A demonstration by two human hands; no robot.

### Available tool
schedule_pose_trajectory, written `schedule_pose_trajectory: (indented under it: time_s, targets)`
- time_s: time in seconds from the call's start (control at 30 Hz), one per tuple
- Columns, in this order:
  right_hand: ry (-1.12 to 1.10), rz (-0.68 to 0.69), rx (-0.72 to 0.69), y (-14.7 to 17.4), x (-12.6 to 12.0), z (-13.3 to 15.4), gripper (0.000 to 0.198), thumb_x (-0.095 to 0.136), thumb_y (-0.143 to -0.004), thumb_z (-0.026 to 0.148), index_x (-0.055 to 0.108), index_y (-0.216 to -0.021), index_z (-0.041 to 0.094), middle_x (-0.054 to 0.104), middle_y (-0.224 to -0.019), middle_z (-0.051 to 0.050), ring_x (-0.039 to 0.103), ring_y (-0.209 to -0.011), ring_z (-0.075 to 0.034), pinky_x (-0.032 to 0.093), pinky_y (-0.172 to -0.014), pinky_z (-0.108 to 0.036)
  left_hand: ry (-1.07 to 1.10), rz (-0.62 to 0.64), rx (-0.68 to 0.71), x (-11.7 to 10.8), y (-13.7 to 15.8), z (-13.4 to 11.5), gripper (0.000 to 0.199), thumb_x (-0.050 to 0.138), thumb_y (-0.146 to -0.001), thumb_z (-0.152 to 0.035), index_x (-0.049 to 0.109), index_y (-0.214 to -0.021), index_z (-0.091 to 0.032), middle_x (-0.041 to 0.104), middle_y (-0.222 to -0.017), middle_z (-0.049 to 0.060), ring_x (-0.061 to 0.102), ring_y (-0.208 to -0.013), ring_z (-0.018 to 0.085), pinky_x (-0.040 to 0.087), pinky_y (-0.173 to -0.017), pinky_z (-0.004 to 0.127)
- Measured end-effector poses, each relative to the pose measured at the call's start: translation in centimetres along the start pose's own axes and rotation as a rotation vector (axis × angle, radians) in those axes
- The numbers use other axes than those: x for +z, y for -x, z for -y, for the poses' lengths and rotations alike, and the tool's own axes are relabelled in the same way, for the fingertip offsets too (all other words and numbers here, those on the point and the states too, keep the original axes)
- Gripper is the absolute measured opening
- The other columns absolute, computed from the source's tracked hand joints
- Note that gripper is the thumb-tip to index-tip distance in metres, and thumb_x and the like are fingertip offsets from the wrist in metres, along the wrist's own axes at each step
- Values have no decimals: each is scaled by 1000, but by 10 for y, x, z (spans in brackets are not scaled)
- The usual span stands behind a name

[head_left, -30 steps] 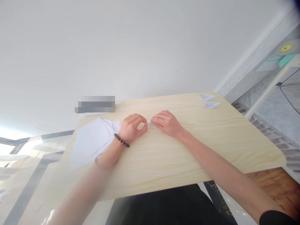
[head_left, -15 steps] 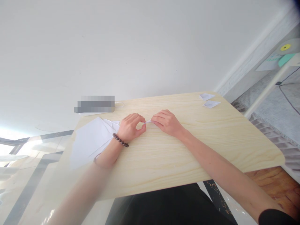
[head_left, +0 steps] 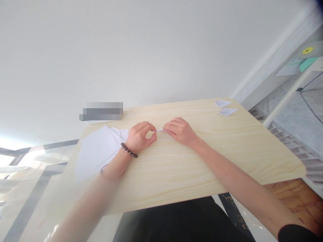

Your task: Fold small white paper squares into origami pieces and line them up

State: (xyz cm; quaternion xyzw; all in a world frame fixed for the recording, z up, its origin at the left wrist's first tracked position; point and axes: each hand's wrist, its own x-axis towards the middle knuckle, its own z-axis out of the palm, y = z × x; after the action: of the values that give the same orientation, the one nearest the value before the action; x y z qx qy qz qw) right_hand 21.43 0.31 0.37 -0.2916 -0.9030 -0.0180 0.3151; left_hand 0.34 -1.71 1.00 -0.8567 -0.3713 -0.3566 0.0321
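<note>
A small folded white paper (head_left: 160,130) is held between my two hands above the middle of the table. My left hand (head_left: 141,137), with a dark bead bracelet at the wrist, pinches its left tip between thumb and forefinger. From the other side my right hand (head_left: 181,132) grips the paper between thumb and fingers, which cover most of it. Only a narrow strip shows between the hands, so its full shape is hidden.
White paper sheets (head_left: 97,151) lie on the left of the pale wooden table (head_left: 202,168). Two folded paper pieces (head_left: 227,111) rest at the far right corner. A blurred-out box-like object (head_left: 103,112) stands at the back left, against the wall (head_left: 156,50).
Almost nothing differs. Both hands keep their pinch on the folded paper; the left fingertips have shifted very slightly left.
</note>
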Motion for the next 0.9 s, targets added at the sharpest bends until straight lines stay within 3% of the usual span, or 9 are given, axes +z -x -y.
schedule_pose_trajectory:
  time_s: [0.6,0.77,0.9]
  targets:
    - [6,-4,-7,0,2,-1,20,42,-87,23,61,-87,20,65,-88,-3,50,-81,-15,34,-74,-30,-20,31,-15,-1,0,-1,4,51,-73,-15,53,-74,-18,59,-73,1,53,-67,13,43,-67,27]
    - [1,-12,-2,-1,4,4,19,43,-87,25,61,-84,20,65,-85,-3,51,-81,-15,34,-74,-30,-35,72,-24,-3,-1,-3,13,52,-73,-19,54,-85,-17,60,-85,4,55,-78,16,43,-71,30]
    - [-7,-12,-21,-4,7,8,18,44,-87,27,60,-83,19,64,-83,-3,52,-80,-14,34,-74,-30,-19,86,30,0,-1,-3,10,50,-75,-18,55,-84,-18,62,-83,3,55,-79,16,43,-73,30]
